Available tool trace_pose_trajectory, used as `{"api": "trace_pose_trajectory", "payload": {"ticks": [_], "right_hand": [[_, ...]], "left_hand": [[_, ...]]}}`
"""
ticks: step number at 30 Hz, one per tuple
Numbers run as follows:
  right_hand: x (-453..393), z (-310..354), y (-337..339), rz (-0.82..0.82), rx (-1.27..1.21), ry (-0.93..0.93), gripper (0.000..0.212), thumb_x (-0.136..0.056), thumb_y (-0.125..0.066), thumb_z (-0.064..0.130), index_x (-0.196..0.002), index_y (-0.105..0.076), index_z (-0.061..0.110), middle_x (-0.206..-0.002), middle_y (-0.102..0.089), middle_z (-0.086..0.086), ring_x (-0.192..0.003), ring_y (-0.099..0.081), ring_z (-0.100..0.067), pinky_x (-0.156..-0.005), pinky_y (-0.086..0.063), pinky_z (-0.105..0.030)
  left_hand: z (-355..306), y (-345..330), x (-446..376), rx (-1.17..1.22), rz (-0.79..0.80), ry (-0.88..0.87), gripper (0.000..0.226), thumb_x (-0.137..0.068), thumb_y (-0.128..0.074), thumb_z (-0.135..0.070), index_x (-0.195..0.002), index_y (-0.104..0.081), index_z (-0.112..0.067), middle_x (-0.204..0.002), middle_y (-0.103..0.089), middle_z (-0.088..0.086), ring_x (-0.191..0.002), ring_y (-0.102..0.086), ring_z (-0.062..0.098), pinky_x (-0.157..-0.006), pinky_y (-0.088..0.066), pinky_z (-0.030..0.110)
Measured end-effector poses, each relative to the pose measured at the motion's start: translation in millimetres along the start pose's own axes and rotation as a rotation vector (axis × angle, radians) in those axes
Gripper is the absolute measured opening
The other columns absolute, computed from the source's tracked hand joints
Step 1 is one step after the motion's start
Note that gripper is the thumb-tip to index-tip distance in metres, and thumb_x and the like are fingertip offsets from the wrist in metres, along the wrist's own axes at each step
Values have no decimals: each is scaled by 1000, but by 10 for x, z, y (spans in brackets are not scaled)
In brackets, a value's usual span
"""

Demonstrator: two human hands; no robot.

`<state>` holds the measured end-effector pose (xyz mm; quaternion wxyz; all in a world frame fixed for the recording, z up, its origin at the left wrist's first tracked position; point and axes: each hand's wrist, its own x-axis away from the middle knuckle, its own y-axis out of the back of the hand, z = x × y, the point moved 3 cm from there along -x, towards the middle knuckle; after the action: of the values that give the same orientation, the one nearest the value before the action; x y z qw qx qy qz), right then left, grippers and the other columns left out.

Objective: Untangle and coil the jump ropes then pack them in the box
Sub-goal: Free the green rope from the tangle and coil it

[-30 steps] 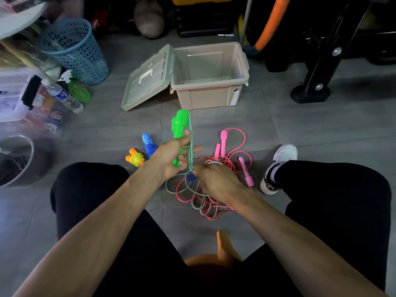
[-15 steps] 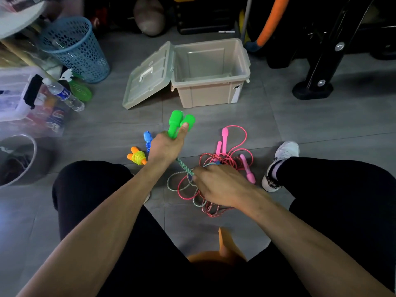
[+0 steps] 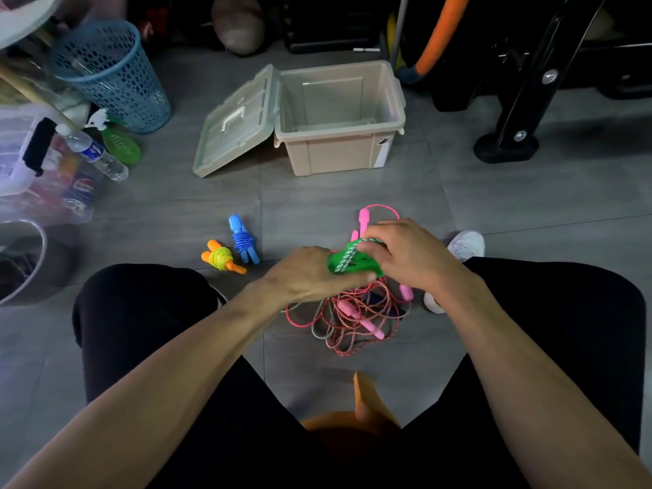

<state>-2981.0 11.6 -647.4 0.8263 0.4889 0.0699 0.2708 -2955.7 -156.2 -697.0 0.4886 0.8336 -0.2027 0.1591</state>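
My left hand (image 3: 310, 273) grips the two green handles (image 3: 347, 264) side by side, low over the floor. My right hand (image 3: 409, 254) pinches the green-white rope (image 3: 347, 257) and lays it across those handles. Under both hands lies a tangle of pink and red-white ropes (image 3: 356, 319) with pink handles. A coiled blue rope (image 3: 241, 240) and a coiled yellow rope with orange handles (image 3: 222, 259) lie to the left. The beige box (image 3: 338, 153) stands open farther ahead, its lid (image 3: 234, 123) leaning on its left side.
A blue mesh basket (image 3: 113, 75) and a water bottle (image 3: 93, 153) sit at the far left beside a clear plastic bin (image 3: 21, 160). A black stand foot (image 3: 506, 148) is at the right. My knees flank the tangle, a white shoe (image 3: 465, 245) beside it.
My left hand lowered the green handles from upright toward the tangle. My right hand rose from the pile and brought the green-white rope over the handles.
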Motion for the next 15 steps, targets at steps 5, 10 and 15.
{"api": "trace_pose_trajectory", "payload": {"ticks": [5,10,15], "right_hand": [[110,227,-110,136,-13,136,32,-96,-53,38,-68,-51,23,-69,-52,9,-71,-51,-20,-66,-46,-39],[98,290,-199,248,14,111,33,-95,-49,32,-66,-48,17,-63,-59,2,-64,-54,-21,-66,-49,-48],[-32,212,-88,143,42,143,28,-95,-56,37,-83,-66,14,-82,-62,2,-77,-54,-18,-67,-41,-34]], "left_hand": [[117,-24,-72,-357,32,116,50,-61,-74,-54,-94,-61,-20,-69,-50,-7,-70,-56,19,-58,-41,26],[81,-88,-86,-483,1,81,41,-73,-69,-42,-106,-60,-19,-95,-64,4,-91,-64,27,-66,-41,28],[-24,-162,-29,-551,-51,-103,32,-78,-63,-32,-107,-57,-19,-102,-64,6,-94,-64,29,-66,-39,30]]}}
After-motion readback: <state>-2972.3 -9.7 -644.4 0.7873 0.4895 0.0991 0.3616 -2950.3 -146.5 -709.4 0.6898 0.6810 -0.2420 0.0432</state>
